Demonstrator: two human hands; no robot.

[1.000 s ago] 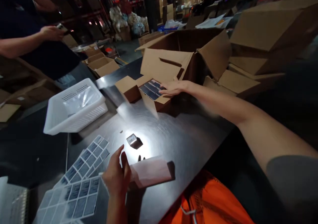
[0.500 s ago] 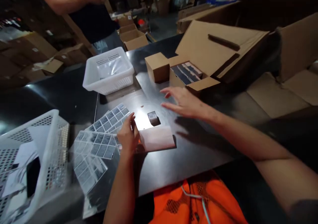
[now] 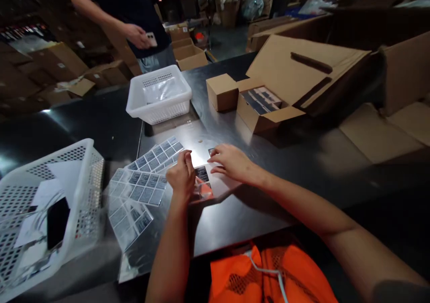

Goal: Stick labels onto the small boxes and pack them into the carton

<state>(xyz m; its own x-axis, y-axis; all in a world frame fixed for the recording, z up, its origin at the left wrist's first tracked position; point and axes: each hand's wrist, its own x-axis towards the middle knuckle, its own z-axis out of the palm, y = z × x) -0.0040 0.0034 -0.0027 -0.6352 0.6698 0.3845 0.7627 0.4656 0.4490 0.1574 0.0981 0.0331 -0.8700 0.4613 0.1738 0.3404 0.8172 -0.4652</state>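
Vest: an orange mesh vest (image 3: 268,276) lies at the near edge, under the arms.
Left hand: the left hand (image 3: 181,176) is curled, thumb and fingertips pinched on the left end of a clear pouch (image 3: 210,184) that lies flat on the worktop (image 3: 302,177).
Right hand: the right hand (image 3: 231,162) is half open, fingers spread and bent, fingertips pressing the far edge of the pouch; a small boxed item (image 3: 211,151) peeps out just beyond its fingers, and I cannot tell whether the hand grips it.
Pouch contents: one dark label and an orange patch show through the film; more I cannot make out.
Progress: judging by the layout, one pouch is in hand, the label sheets are mostly full and the open carton is still well stocked, so most of the work seems left.
Label sheets: three sheets of printed labels (image 3: 141,186) fan out just left of the left hand.
Baskets: two white plastic baskets; the near basket (image 3: 83,195) at the left holds papers and a dark phone, the far basket (image 3: 161,110) holds a clear bag.
Small cartons: two; an open carton (image 3: 265,117) with a row of dark items inside, and a closed carton (image 3: 221,92) touching its left side.
Large boxes: one big opened shipping box (image 3: 302,65) behind them; others stacked to the right are too dim to count.
Other person: one co-worker's hand (image 3: 137,36) beyond the worktop holds a small light object.
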